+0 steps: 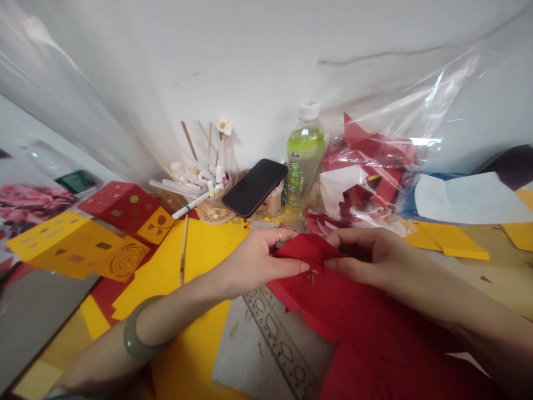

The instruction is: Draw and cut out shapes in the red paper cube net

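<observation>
Between my two hands is a large sheet of red paper [353,311] with small cuts in it and a folded top end. My left hand [266,258] pinches the left side of that folded end, thumb on top and fingers behind. On the right side, my right hand [362,258] grips the same paper, its thumb pressed on the face. The fingers behind the fold are partly hidden. Under the paper lies a clear stencil ruler [275,339] on a grey board [235,355]. Yellow paper [200,328] spreads to the left.
A green drink bottle [306,158], a black phone [255,187] and a basket of markers [204,186] stand along the wall. Red and yellow decorated paper boxes [83,244] are at left. A clear bag with red scraps [375,161] sits at back right, near a white sheet [462,197].
</observation>
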Action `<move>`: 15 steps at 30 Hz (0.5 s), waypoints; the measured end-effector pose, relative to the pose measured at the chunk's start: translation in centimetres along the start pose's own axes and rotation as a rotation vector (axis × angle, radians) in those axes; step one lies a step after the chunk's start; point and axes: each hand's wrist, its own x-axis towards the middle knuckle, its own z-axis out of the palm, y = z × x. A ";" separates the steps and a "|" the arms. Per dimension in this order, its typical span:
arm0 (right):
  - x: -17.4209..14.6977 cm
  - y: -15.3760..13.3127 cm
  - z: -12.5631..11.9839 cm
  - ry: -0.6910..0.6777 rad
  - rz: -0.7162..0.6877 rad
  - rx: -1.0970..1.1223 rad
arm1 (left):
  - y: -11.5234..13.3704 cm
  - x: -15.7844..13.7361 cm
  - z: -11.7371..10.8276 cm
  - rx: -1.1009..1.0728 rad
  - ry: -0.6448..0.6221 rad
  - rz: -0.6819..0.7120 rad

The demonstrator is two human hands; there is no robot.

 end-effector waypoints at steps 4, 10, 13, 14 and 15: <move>0.0 0.0 -0.1 -0.005 0.030 -0.010 | 0.0 -0.1 0.0 -0.002 -0.001 0.009; -0.1 0.0 -0.1 -0.034 0.048 0.008 | 0.1 -0.4 -0.1 0.004 -0.007 -0.073; -0.1 0.1 0.2 -0.035 0.056 0.023 | 0.1 -0.4 -0.1 -0.007 -0.007 -0.106; -0.1 0.0 0.2 -0.029 0.049 -0.001 | 0.1 -0.3 -0.1 -0.012 0.000 -0.113; -0.2 -0.2 0.1 -0.015 0.030 -0.044 | 0.2 -0.3 -0.2 -0.017 0.004 -0.118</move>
